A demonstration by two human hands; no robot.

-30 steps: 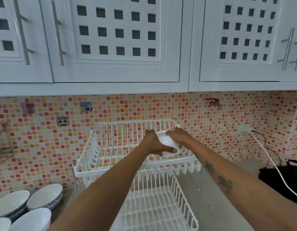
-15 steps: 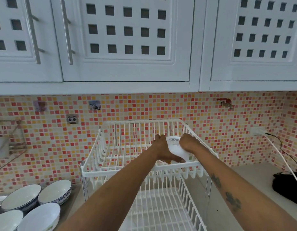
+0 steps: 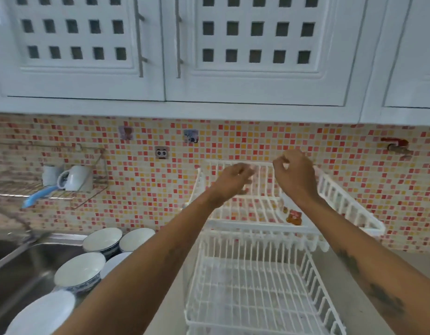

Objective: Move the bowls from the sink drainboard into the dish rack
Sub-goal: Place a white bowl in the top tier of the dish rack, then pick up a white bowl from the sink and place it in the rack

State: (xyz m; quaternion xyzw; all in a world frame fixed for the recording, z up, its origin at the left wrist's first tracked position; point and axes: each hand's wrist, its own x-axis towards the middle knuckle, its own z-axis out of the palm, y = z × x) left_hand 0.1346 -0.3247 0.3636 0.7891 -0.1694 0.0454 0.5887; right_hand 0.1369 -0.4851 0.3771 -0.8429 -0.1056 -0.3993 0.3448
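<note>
left hand (image 3: 233, 183) loose, empty | right hand (image 3: 296, 176) loose, empty | risk: bowl (image 3: 291, 209) in dish rack (image 3: 349, 204) upper tier may tip if poorly seated | bowls (image 3: 80, 272) crowded near-left, could knock

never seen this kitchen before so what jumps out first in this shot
Two bare forearms reach up the middle, the left hand and right hand empty above the top tier of a white wire dish rack. Behind runs a pink and orange mosaic backsplash, and white bowls cluster lower left beside the steel sink.
</note>
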